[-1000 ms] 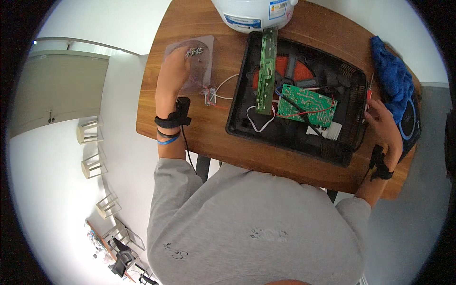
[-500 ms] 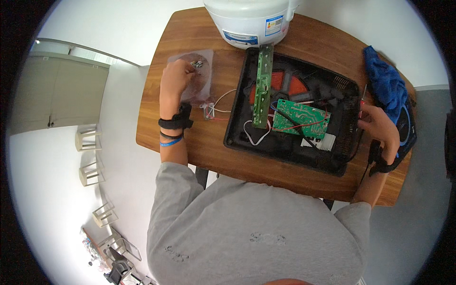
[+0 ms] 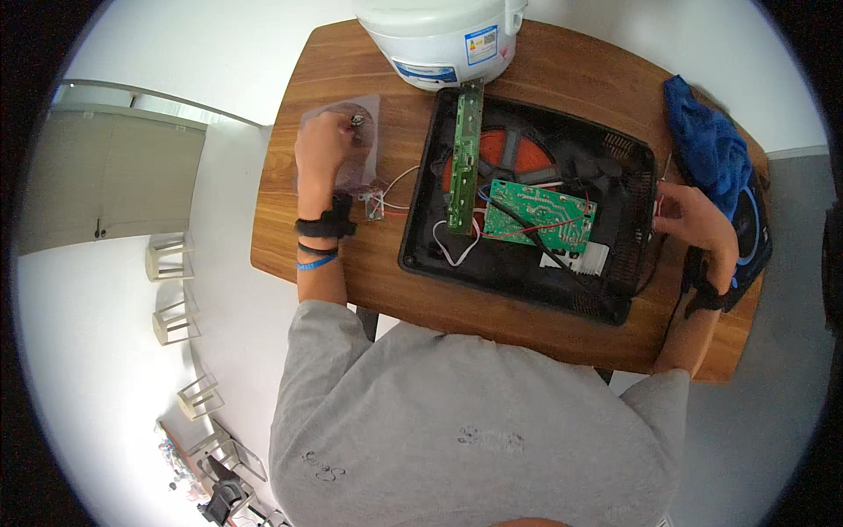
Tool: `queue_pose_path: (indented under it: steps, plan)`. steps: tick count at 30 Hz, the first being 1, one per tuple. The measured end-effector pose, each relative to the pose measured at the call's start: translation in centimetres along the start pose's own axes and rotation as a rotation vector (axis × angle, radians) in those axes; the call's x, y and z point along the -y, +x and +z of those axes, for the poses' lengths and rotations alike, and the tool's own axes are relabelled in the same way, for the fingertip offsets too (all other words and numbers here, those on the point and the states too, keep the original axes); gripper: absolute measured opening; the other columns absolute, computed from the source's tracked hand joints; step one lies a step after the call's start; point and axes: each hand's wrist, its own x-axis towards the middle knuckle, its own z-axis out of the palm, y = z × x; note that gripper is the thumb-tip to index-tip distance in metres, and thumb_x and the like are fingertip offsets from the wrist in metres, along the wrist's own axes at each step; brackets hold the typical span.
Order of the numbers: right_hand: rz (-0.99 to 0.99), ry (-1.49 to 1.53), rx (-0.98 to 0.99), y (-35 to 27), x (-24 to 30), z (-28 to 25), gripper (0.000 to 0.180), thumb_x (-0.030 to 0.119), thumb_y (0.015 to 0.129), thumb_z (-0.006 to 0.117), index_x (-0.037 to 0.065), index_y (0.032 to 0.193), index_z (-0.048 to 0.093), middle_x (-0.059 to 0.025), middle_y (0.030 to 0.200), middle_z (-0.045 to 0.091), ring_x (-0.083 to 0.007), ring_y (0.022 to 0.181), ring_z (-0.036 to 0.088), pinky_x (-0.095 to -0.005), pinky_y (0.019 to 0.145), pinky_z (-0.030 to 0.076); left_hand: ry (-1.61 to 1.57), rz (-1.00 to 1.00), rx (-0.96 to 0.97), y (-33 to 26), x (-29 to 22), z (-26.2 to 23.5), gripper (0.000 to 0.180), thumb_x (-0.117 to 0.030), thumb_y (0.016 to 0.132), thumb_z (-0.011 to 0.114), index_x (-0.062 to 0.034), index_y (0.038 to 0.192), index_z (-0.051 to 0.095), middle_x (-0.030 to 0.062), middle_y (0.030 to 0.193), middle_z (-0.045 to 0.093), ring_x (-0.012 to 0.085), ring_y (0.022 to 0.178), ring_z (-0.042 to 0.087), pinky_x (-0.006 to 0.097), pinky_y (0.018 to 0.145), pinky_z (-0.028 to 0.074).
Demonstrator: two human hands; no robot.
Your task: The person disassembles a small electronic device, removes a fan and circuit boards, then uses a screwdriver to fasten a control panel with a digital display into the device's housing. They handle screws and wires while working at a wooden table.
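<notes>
My left hand is over a clear plastic tray, its fingers curled beside a small pile of screws. Whatever those fingertips pinch is hidden. At the right side of a black appliance housing, my right hand is closed on a screwdriver with a red handle and thin shaft, partly covered by the fingers. Inside the housing lie a green circuit board and a round coil with orange-red segments. A long narrow green board rests across the housing's left part.
Behind the housing stands a white rice cooker. A blue cloth lies at the right, over a black-and-blue bag. Wires run from the housing to a small part by the tray. The wooden table has a curved edge.
The housing, boards, cooker and tray appear slightly farther left in the picture. My left hand stays by the screws, and my right hand stays at the housing's right side.
</notes>
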Motion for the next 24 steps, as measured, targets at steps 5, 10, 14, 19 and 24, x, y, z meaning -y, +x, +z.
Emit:
queue_pose_path:
  steps: [5,10,14,19,24]
  plan:
    - [-0.055,-0.023,0.019,-0.3,0.0,-0.4,0.035,0.012,0.092,0.087,0.002,0.123,0.074,-0.0178,0.1,0.079,-0.0302,0.092,0.078,-0.0432,0.083,0.061,0.019,-0.01,-0.002,0.1,-0.6,-0.3,0.019,-0.026,0.093,0.083,-0.0143,0.106,0.089,0.0178,0.107,0.084,0.0433,0.104,0.08,0.054,0.09,0.064]
    - [-0.19,0.019,-0.005,0.1,-2.3,0.4,0.04,0.008,0.096,0.086,0.003,0.133,0.074,-0.0136,0.098,0.079,-0.0248,0.086,0.075,-0.0405,0.079,0.061,-0.05,-0.04,-0.018,0.8,0.5,0.8,0.019,-0.029,0.095,0.083,-0.0135,0.104,0.088,0.0161,0.105,0.084,0.0409,0.103,0.08,0.053,0.088,0.063]
    - [-0.127,-0.002,-0.017,-0.1,-0.6,0.4,0.034,0.022,0.098,0.087,0.004,0.124,0.074,-0.0195,0.103,0.081,-0.0351,0.095,0.081,-0.0448,0.085,0.063,-0.067,-0.031,-0.017,0.8,1.4,1.3,0.02,-0.03,0.095,0.083,-0.0124,0.105,0.087,0.0155,0.104,0.085,0.0395,0.103,0.081,0.052,0.089,0.063]
    - [-0.164,0.057,-0.001,-0.1,-1.3,0.8,0.035,0.022,0.098,0.087,0.004,0.124,0.074,-0.0191,0.105,0.082,-0.0348,0.097,0.082,-0.0451,0.085,0.063,0.054,-0.011,-0.047,0.7,1.4,0.9,0.022,-0.03,0.095,0.085,-0.0101,0.103,0.087,0.017,0.104,0.085,0.0398,0.103,0.081,0.051,0.089,0.062]
    - [-0.112,0.055,0.011,-0.5,-0.6,0.4,0.034,0.023,0.098,0.087,0.004,0.123,0.074,-0.0175,0.103,0.082,-0.0342,0.097,0.082,-0.0443,0.085,0.063,-0.014,-0.025,-0.036,0.4,1.0,0.6,0.02,-0.028,0.093,0.087,-0.0088,0.099,0.087,0.0184,0.103,0.084,0.0406,0.102,0.081,0.05,0.09,0.062]
